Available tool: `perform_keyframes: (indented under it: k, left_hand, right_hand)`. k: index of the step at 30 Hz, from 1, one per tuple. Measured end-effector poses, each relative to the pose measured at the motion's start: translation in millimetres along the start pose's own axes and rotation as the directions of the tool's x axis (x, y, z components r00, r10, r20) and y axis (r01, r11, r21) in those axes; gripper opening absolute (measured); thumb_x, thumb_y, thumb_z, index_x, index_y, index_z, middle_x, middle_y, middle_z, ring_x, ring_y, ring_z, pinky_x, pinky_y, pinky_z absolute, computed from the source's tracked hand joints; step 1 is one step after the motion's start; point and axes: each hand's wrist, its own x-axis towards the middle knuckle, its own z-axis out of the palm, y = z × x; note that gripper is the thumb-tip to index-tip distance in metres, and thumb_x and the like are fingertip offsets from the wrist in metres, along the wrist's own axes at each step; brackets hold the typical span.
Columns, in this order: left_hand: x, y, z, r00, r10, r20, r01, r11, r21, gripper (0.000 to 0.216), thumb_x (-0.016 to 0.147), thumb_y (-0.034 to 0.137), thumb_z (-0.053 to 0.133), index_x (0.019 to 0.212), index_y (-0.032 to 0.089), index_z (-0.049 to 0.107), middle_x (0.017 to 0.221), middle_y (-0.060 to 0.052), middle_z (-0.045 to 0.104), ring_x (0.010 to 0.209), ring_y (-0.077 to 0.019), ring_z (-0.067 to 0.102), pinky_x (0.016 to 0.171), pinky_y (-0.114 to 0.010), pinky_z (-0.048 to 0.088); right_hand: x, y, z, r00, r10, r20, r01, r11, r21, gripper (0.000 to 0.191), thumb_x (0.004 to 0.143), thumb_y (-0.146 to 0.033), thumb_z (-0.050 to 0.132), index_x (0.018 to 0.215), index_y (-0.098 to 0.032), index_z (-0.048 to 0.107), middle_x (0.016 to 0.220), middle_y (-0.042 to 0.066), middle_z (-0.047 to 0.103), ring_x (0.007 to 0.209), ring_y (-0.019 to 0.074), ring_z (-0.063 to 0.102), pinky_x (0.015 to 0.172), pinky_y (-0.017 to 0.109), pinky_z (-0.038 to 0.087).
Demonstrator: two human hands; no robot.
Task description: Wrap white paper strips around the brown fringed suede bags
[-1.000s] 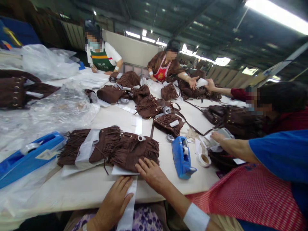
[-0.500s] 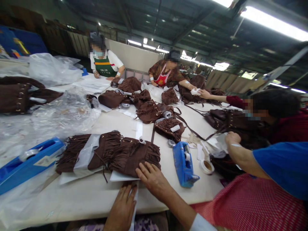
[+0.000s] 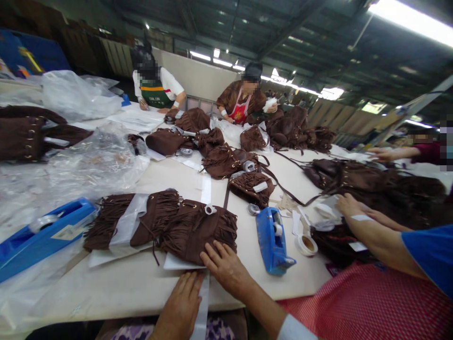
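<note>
Two brown fringed bags lie in front of me; white paper sticks out below them. My right hand rests with fingers spread on the lower right of the nearer fringed bag. By the table edge, my left hand lies flat with its fingers stretched out on a white paper strip that hangs over the edge. The second fringed bag, on the left, has a whitish wrap around it. A small clear roll sits on top of the nearer bag.
A blue tape dispenser stands right of the bag, beside a tape roll. Another blue dispenser is at left, near crumpled plastic. More brown bags lie beyond. A co-worker's arm reaches in from the right.
The white strip under my left hand shows more on its right side. Across the table, a person's hand with white paper has drawn back, and the co-worker at far right has moved away.
</note>
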Motion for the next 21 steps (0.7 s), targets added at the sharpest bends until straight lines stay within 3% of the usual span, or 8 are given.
perform_keyframes:
  k: [6,12,21]
  left_hand:
    - [8.5,-9.1,-22.4,0.991,0.107,-0.076,-0.111,0.993,-0.05,0.031,0.098,0.021,0.041,0.119,0.018,0.064,0.113,-0.008,0.071,0.107,-0.0214,0.063,0.092,-0.035,0.049]
    - [4.0,-5.8,-15.8,0.993,0.107,-0.041,-0.111,0.99,-0.084,0.032,0.098,0.02,0.042,0.122,0.018,0.063,0.119,-0.01,0.068,0.11,-0.0234,0.061,0.092,-0.037,0.051]
    - [10.1,-7.9,-21.5,0.991,0.129,-0.019,-0.131,0.988,-0.088,0.03,0.096,0.022,0.046,0.119,0.02,0.065,0.117,-0.007,0.07,0.108,-0.0213,0.063,0.09,-0.033,0.054]
  right_hand:
    - [-2.9,-2.4,4.3,0.994,-0.03,-0.105,0.025,0.999,-0.047,0.04,0.098,-0.025,0.047,0.137,-0.019,0.05,0.146,0.011,0.05,0.13,0.0338,0.048,0.096,0.051,0.05]
    - [-3.5,4.8,1.9,0.973,-0.099,-0.21,0.09,0.995,-0.052,0.035,0.097,-0.025,0.051,0.131,-0.019,0.055,0.142,0.013,0.054,0.131,0.0314,0.048,0.099,0.052,0.048]
    - [-0.7,11.9,-2.0,0.961,-0.145,-0.235,0.134,0.989,-0.06,0.033,0.097,-0.023,0.049,0.128,-0.019,0.06,0.139,0.009,0.057,0.129,0.032,0.049,0.098,0.05,0.051]
